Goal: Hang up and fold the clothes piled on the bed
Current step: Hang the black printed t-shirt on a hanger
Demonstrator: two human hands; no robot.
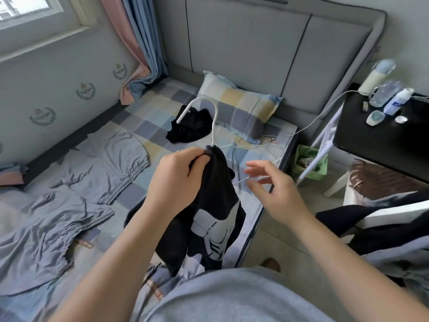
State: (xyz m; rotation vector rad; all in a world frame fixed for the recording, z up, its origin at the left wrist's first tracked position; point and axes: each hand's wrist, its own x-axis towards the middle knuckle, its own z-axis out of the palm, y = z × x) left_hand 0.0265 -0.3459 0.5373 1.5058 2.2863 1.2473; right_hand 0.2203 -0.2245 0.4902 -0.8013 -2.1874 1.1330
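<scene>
Head view, hanger (215,122) half-hidden by shirt (216,205), right hand (276,194) blurred

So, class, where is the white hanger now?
Head view, centre: the white hanger sticks up from the collar of the black shirt that the left hand grips, in front of the pillow.

- Black garment (206,219): soft matt cloth, pale print.
- Hanger (214,122): smooth white plastic-looking hook.
- Bed (151,126) sheet: matt checked cloth.
- Worktop (380,140): glossy black.
</scene>
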